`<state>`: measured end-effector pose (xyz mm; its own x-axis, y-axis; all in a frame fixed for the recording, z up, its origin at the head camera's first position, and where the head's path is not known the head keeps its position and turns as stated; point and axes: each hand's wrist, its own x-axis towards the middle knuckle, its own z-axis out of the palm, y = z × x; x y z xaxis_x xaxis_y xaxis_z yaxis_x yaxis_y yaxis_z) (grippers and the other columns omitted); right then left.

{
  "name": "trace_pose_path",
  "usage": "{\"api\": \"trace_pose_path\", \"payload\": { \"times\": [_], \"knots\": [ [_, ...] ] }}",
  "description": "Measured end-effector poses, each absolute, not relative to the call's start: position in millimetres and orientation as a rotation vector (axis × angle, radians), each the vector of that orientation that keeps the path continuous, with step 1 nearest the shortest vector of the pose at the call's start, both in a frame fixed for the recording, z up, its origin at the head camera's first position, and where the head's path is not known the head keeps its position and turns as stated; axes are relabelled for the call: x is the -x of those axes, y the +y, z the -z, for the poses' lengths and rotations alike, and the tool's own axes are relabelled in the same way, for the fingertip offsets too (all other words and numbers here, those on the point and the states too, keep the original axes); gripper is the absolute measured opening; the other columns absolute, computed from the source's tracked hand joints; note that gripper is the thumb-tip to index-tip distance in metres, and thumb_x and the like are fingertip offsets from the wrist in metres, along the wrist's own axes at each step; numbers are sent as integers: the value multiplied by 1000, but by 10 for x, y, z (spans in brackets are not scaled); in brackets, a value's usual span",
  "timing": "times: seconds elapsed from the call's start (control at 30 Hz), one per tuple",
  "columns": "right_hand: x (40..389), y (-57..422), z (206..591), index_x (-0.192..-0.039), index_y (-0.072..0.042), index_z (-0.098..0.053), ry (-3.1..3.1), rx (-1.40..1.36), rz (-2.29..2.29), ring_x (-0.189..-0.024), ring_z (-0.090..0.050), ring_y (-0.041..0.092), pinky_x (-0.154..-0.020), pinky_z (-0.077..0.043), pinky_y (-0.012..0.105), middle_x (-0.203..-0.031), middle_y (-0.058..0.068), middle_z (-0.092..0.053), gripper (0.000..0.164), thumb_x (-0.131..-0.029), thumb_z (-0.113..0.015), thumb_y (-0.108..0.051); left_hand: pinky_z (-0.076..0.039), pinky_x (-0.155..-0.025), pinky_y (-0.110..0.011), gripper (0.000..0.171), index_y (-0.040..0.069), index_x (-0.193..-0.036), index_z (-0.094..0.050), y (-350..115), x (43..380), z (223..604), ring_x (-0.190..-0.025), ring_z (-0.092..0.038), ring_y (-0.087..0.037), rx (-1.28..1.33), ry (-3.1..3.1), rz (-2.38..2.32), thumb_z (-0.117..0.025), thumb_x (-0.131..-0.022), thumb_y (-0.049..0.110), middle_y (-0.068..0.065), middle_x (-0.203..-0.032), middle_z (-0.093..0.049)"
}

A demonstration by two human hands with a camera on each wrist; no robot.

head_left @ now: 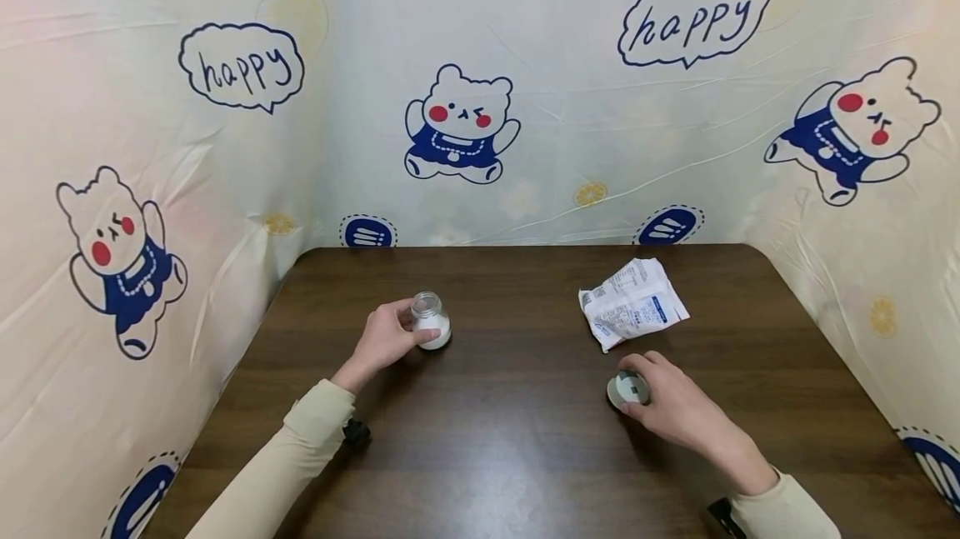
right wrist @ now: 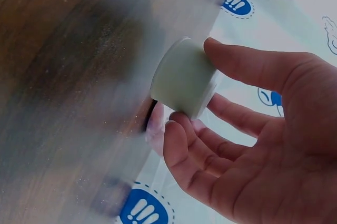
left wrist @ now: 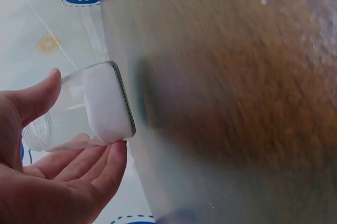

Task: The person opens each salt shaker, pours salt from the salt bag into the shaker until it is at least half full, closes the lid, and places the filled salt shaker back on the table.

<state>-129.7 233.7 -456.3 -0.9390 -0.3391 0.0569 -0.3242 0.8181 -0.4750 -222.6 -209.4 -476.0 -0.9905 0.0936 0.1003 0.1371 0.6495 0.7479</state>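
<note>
My left hand (head_left: 382, 341) grips a small clear glass jar (head_left: 429, 324) at the left middle of the table, thumb on one side and fingers on the other. The jar is upright with an uncovered threaded mouth, and white contents (left wrist: 107, 103) fill its lower part. Whether its base touches the table is hard to tell. At the right, my right hand (head_left: 678, 406) pinches a pale green round cap (right wrist: 184, 77) between thumb and fingertips, close to the tabletop. The cap's top shows a greyish patch in the head view.
A crumpled white printed packet (head_left: 633, 306) lies on the dark wooden table (head_left: 495, 422), just beyond my right hand. Pale cloth (head_left: 555, 106) with printed bears hangs along the table's back and sides.
</note>
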Motion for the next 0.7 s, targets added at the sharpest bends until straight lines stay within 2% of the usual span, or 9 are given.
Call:
{"api": "trace_pose_path", "payload": {
  "times": [0.47, 0.7],
  "knots": [
    [1424, 2224, 4541, -122, -6, -69, 2989, 613, 787, -97, -61, 25, -83, -52, 46, -115, 10, -64, 44, -83, -89, -14, -59, -88, -46, 56, -2, -133, -68, -2116, 2240, 4810, -101, -73, -29, 208, -2803, 1332, -90, -86, 20, -17, -119, -74],
    [1578, 2152, 4511, -119, -5, -68, 2976, 644, 823, -93, -59, 25, -81, -51, 45, -111, 10, -64, 41, -85, -88, -14, -59, -89, -47, 60, -2, -137, -66, -2111, 2221, 4812, -102, -73, -31, 207, -2794, 1353, -90, -86, 17, -18, -124, -72]
  ]
}}
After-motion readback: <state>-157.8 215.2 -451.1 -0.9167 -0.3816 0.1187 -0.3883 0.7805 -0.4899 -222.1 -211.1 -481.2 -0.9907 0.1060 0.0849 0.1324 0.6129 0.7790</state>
